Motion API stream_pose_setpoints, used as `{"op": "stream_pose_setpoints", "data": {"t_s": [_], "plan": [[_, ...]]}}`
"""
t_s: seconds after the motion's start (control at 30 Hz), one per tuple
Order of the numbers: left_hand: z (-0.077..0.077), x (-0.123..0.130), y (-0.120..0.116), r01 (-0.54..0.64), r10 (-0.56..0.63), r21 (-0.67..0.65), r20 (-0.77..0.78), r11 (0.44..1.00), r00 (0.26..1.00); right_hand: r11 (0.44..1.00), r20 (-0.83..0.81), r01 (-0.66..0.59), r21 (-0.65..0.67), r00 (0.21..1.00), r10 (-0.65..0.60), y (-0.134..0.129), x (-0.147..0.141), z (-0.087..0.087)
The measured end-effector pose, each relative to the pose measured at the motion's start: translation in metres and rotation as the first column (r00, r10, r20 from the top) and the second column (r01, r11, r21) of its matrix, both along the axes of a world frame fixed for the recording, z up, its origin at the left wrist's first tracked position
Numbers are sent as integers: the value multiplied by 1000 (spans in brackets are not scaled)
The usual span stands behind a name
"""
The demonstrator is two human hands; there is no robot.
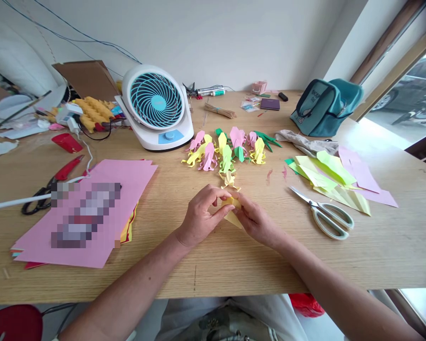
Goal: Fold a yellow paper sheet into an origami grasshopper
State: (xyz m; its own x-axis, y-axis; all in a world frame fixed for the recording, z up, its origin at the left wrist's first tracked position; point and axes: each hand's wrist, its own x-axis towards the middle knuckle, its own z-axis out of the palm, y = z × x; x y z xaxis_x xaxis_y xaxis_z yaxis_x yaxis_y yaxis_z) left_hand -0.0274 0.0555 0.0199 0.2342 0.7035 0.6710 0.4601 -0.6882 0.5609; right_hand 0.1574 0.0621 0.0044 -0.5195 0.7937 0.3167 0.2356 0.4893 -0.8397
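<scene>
Between my two hands is a small piece of folded yellow paper [235, 219], pinched at its upper part while a pointed flap hangs below. My left hand [205, 208] is closed with thumb and fingertips on the paper. From the other side, my right hand [256, 219] grips the same piece, its fingers partly covering the folds. Just beyond my fingertips sits a pale yellow folded paper figure [228, 180] with thin legs. Behind it stand several more folded paper figures [227, 158] in pink, yellow and green.
Scissors [326, 215] lie to the right, blades pointing left, near loose coloured paper sheets [321, 173]. On the left, a pink paper stack [128, 189] lies beside red-and-black pruners [53, 184]. A white fan [156, 109] and a teal bag [323, 106] stand farther back.
</scene>
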Motion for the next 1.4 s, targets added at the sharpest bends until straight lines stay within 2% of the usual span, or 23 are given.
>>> {"op": "stream_pose_setpoints", "data": {"t_s": [0.43,0.53,0.67,1.27,1.4], "plan": [[3,0,1,10,-8,44,-39,999,999,999,21,-3,47,1000,2,0,0,0],[4,-1,2,30,-27,67,-35,997,999,999,1,-26,46,1000,26,0,-1,1],[4,-2,3,66,-64,86,-24,994,998,999,7,1,34,1000,-1,0,-1,1],[13,-19,10,230,-233,-40,-73,972,970,997,87,66,-31,994,-63,4,12,10],[13,-21,11,249,-253,-71,-49,966,966,996,76,34,-87,997,-27,5,14,10]]}}
